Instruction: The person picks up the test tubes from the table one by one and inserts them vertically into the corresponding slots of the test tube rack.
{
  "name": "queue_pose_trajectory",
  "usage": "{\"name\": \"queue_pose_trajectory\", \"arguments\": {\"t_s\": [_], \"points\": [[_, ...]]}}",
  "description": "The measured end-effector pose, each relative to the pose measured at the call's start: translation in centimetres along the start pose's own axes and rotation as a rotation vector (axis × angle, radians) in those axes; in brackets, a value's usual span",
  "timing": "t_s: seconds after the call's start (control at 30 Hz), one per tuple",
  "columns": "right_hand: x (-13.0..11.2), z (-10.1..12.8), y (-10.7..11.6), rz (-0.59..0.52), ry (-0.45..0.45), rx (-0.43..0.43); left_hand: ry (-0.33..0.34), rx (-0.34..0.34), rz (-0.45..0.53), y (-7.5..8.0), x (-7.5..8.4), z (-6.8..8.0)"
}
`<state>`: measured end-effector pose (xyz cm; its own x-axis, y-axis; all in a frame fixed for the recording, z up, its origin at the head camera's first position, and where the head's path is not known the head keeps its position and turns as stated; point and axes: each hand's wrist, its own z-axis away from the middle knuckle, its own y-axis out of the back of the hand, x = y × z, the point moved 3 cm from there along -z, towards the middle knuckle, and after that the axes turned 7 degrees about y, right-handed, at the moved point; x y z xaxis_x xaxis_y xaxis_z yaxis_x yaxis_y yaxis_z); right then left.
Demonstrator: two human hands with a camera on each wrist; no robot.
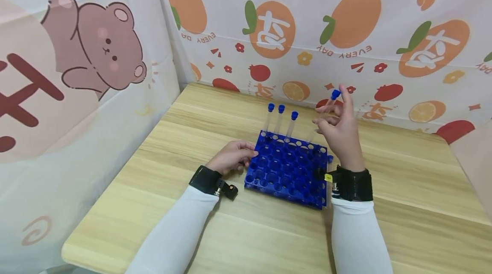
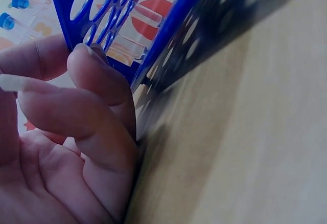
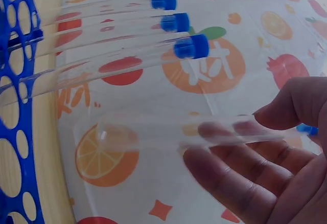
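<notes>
My left hand (image 1: 232, 156) grips the left edge of a blue test tube rack (image 1: 286, 170), thumb and fingers around its corner in the left wrist view. Three clear test tubes with blue caps (image 3: 191, 46) stand in the rack's far row, towards the left. Above the far right part of the rack, my right hand (image 1: 341, 135) pinches another clear test tube (image 3: 148, 132) between thumb and fingers. Its blue cap (image 1: 336, 94) points up and away from the rack. In the right wrist view its rounded end is apart from the rack.
The rack stands on a wooden table (image 1: 161, 188). Beside its right side, another blue cap (image 1: 330, 158) shows, its tube partly hidden by my right wrist. A fruit-print cloth (image 1: 230, 22) hangs behind the table, and a bear-print cloth (image 1: 34, 137) hangs at the left.
</notes>
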<state>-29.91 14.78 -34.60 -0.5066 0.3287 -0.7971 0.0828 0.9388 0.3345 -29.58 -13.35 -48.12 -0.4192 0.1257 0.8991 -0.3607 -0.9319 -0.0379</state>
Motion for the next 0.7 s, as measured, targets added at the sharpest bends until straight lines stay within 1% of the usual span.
{"name": "queue_pose_trajectory", "arguments": {"t_s": [0.3,0.47,0.7], "points": [[-0.08,0.11,-0.70,0.028,0.028,0.008,0.000,0.006,-0.012,0.15,0.35,0.23],[0.12,0.28,-0.58,0.002,0.013,0.018,0.004,0.007,-0.003,0.09,0.33,0.15],[0.66,0.37,-0.45,-0.009,-0.006,-0.002,0.003,0.005,-0.003,-0.09,0.11,0.01]]}}
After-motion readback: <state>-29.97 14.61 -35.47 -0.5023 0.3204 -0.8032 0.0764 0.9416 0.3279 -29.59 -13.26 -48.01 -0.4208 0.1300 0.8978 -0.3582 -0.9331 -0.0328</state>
